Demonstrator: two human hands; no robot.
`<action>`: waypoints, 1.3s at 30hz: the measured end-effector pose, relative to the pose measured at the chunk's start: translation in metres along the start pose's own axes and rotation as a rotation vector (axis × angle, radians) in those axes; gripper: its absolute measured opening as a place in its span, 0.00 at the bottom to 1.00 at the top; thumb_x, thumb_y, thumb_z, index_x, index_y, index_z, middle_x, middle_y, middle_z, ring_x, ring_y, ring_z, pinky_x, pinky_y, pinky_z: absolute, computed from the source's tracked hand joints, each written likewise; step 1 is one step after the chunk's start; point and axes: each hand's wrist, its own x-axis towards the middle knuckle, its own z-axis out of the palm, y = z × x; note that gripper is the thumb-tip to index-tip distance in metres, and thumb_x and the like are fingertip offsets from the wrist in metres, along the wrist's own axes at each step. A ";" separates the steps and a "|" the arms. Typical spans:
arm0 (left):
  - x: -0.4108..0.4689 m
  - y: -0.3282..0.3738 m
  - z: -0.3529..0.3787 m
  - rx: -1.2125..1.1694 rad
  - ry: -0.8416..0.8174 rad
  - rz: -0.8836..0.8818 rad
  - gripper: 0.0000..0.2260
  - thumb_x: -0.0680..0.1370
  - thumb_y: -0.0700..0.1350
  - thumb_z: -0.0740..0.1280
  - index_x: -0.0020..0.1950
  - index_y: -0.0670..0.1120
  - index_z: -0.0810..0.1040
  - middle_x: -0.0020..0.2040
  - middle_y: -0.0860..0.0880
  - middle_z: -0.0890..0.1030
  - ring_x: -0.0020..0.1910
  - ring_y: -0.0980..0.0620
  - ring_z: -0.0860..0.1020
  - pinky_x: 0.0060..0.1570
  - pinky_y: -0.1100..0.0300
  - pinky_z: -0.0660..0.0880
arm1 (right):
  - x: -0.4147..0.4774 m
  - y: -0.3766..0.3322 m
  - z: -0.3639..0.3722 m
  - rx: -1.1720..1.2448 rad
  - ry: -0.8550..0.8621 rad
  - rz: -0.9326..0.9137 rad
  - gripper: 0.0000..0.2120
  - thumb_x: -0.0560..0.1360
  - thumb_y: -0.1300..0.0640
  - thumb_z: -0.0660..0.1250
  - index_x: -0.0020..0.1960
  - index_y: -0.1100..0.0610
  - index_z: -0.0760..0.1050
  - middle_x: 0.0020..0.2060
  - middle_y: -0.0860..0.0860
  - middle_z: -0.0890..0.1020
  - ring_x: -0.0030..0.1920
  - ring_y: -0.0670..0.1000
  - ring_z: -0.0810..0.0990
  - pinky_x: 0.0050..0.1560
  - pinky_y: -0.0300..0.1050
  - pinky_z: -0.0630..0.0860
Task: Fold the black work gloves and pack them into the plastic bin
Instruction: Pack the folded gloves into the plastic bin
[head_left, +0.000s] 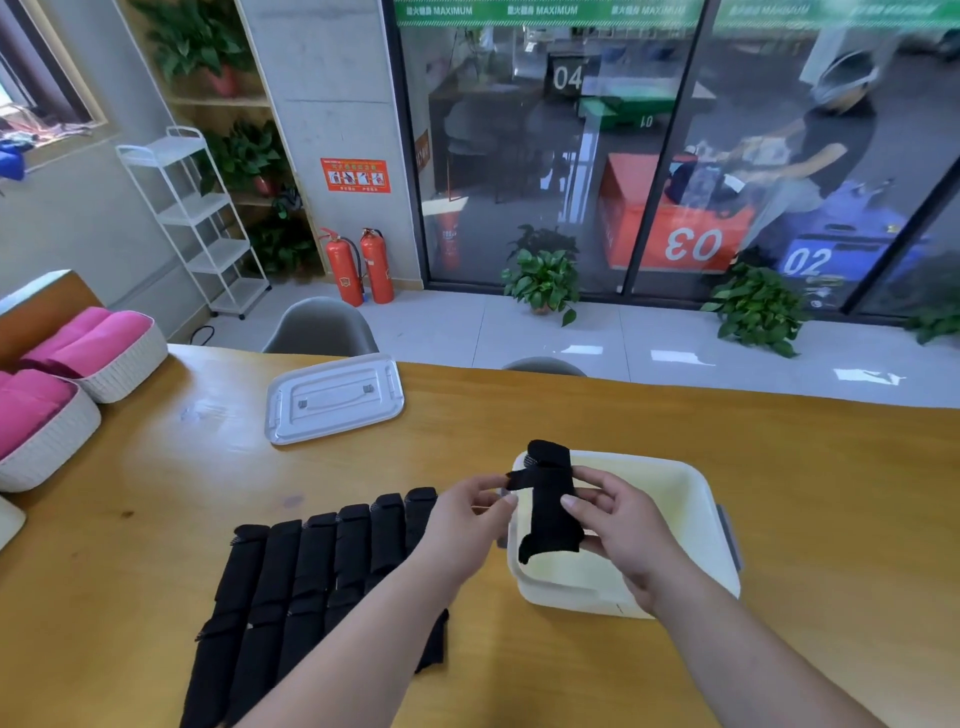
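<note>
Held in the air: black work glove (548, 501), long axis running away from the body, over the near left part of the white plastic bin (670, 499). Pinched at a loose strip near its far end by left hand (467, 512) fingertips; gripped along its right edge between right hand (618, 525) thumb and fingers. Bin open directly below, so probably only lowering left. Further left, row of gloves (317, 566) on wooden table (571, 410).
</note>
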 end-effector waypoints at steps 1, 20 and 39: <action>0.003 -0.003 0.003 0.114 0.049 0.002 0.15 0.82 0.54 0.72 0.69 0.59 0.79 0.58 0.55 0.83 0.52 0.56 0.84 0.51 0.59 0.80 | 0.004 0.001 -0.011 -0.011 0.019 0.014 0.17 0.82 0.63 0.71 0.69 0.49 0.79 0.55 0.52 0.89 0.56 0.54 0.88 0.58 0.56 0.85; 0.015 -0.041 0.003 0.342 -0.001 -0.011 0.19 0.83 0.56 0.70 0.74 0.66 0.73 0.61 0.65 0.78 0.49 0.70 0.79 0.45 0.65 0.80 | 0.124 0.092 0.000 -0.883 0.058 0.351 0.20 0.76 0.56 0.74 0.67 0.50 0.76 0.54 0.51 0.83 0.51 0.56 0.84 0.55 0.53 0.84; 0.018 -0.053 0.000 0.271 0.014 0.015 0.21 0.80 0.59 0.73 0.71 0.72 0.73 0.58 0.63 0.82 0.53 0.63 0.82 0.51 0.61 0.82 | 0.112 0.083 0.000 -0.879 0.034 0.288 0.28 0.71 0.39 0.79 0.65 0.49 0.76 0.54 0.46 0.83 0.50 0.50 0.83 0.51 0.46 0.78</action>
